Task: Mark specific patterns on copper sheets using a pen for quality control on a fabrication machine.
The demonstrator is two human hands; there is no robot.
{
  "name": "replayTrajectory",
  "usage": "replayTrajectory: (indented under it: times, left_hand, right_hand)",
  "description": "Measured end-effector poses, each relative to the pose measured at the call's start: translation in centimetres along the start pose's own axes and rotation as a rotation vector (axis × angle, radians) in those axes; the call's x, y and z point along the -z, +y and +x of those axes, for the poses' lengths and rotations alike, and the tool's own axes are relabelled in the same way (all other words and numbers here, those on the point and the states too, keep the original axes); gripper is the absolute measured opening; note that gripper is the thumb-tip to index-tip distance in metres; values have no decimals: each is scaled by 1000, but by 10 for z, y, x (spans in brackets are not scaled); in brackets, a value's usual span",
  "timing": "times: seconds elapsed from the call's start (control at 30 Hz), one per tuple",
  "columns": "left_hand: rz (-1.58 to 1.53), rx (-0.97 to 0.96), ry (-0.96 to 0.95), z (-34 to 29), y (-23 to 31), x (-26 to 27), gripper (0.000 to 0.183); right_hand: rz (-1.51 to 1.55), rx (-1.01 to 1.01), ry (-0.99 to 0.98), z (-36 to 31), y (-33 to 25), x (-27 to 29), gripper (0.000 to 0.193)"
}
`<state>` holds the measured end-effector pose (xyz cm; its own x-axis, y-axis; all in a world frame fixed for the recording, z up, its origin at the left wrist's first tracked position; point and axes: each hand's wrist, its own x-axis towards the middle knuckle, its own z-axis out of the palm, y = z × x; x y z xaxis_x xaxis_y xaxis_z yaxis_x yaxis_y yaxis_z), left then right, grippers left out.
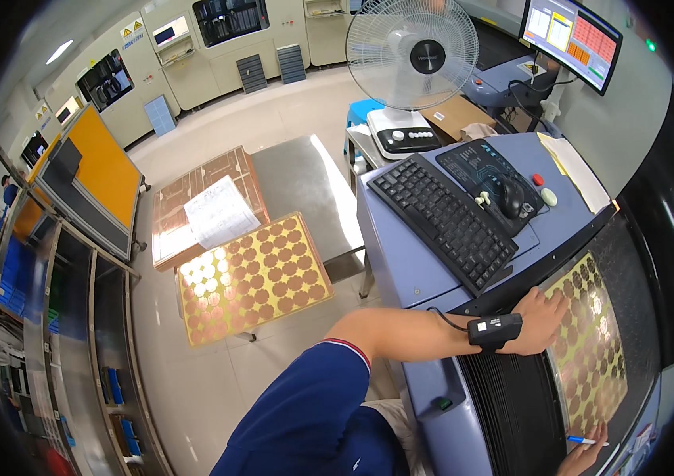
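Observation:
A thin yellow panel with rows of copper-coloured round shapes lies on the dark bed of the blue-grey machine at the right. My left hand rests at the panel's left edge, fingers stretched onto its upper corner; a black device is strapped round that wrist. At the panel's near end is my right hand, cut off by the lower rim of the picture. Its fingers are closed on a blue-and-white pen, which lies across them close to the panel.
On the machine top sit a black keyboard, a mouse and red and pale buttons. A monitor and a fan stand beyond. A similar panel overhangs the metal table at left; shelving borders the floor.

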<state>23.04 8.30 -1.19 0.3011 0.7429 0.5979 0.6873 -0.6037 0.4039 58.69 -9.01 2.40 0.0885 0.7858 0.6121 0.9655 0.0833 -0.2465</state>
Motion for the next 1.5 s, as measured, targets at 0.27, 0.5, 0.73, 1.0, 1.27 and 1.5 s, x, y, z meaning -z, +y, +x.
replayTrajectory:
  times: [0.27,0.5,0.73,1.0,1.27,1.5]
  left_hand:
    - [-196,114,-140,-2,12,-10,62]
    - [117,28,-129,-8,3,-2,67]
    - [-126,218,-185,12,2,13,60]
    - [-832,40,289,20,26,56,46]
    - [-573,-485,200,-4,42,41,59]
    - [-361,-593,-1,-9,43,42,81]
  right_hand:
    - [-164,-146,-419,6,-24,-16,73]
    - [125,-354,-466,1,-10,-29,54]
    - [43,-247,-455,3,-17,-22,64]
    - [220,-288,38,-2,53,-32,52]
    - [522,-469,345,48,59,28,47]
    - [679,-556,164,41,-27,-10,39]
